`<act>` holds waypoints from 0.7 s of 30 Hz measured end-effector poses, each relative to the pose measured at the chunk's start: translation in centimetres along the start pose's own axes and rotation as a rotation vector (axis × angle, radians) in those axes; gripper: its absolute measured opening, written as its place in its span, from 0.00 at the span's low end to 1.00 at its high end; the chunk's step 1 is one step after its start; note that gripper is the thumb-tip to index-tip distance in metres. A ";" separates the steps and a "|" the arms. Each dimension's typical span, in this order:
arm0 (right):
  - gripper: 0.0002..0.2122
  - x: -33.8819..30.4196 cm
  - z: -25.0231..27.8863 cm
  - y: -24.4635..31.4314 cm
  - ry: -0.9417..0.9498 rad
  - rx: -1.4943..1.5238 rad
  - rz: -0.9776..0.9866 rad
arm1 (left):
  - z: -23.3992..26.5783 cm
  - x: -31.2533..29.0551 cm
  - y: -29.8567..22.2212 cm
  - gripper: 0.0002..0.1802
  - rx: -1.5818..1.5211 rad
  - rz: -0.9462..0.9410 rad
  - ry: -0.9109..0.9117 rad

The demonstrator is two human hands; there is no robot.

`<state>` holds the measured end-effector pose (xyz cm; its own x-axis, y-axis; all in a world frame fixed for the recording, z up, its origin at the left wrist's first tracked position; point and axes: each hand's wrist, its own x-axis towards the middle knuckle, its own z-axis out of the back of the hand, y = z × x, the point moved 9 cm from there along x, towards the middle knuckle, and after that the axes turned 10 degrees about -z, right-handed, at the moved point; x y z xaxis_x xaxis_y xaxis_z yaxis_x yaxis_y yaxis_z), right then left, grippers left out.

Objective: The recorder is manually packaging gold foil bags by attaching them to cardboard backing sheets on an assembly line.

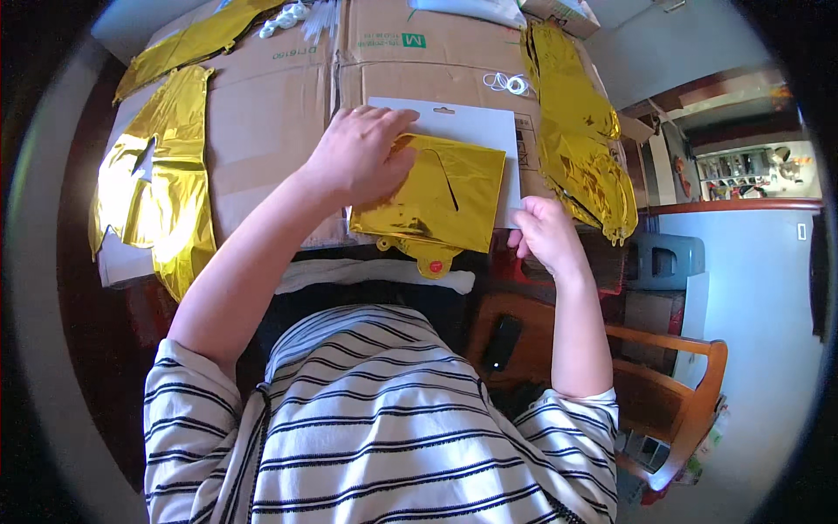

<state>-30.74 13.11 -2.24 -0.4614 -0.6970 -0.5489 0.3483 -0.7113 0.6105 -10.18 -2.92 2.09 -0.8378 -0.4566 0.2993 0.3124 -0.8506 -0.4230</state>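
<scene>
A folded gold foil balloon (467, 188) lies on a white card (489, 127) with a hang hole, at the near edge of the cardboard. Its small tabs hang past the card's lower edge. My left hand (362, 153) rests over the left side of both, index finger and thumb apart, thumb on the foil; its other fingertips are partly hidden. At the card's lower right corner, my right hand (546, 231) is closed, pinching the white card's edge.
Flat gold foil balloons lie at the left (179, 166) and right (576, 122). White string (509, 83) is coiled near the right one. White ribbon (284, 19) and clear straws (321, 19) lie at the far side. A wooden chair (698, 384) holding a dark phone (504, 342) stands below right.
</scene>
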 end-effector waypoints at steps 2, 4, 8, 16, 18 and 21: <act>0.11 -0.1 -0.1 0.1 -0.009 -0.025 0.004 | 0.4 0.7 0.4 0.22 -0.001 -0.006 -0.002; 0.11 -0.4 -0.1 0.5 -0.023 -0.050 0.015 | -0.4 1.4 1.2 0.21 0.016 -0.017 0.097; 0.11 -1.0 -0.2 1.2 -0.056 -0.091 -0.002 | -1.6 3.1 2.3 0.20 -0.094 0.147 0.354; 0.11 -0.6 -0.1 0.6 -0.052 -0.061 -0.014 | -2.1 5.6 3.3 0.20 -0.029 0.037 0.471; 0.11 -0.3 -0.2 0.4 -0.053 -0.061 -0.008 | -2.2 5.8 3.0 0.19 -0.035 0.008 0.480; 0.11 -0.4 -0.1 0.6 -0.058 -0.062 0.000 | -3.0 5.8 3.2 0.18 -0.011 0.077 0.595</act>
<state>-30.24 12.96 -1.75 -0.5075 -0.6917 -0.5138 0.3973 -0.7170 0.5727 -15.35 -7.51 -0.06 -0.9207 -0.2895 -0.2617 0.3802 -0.8164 -0.4346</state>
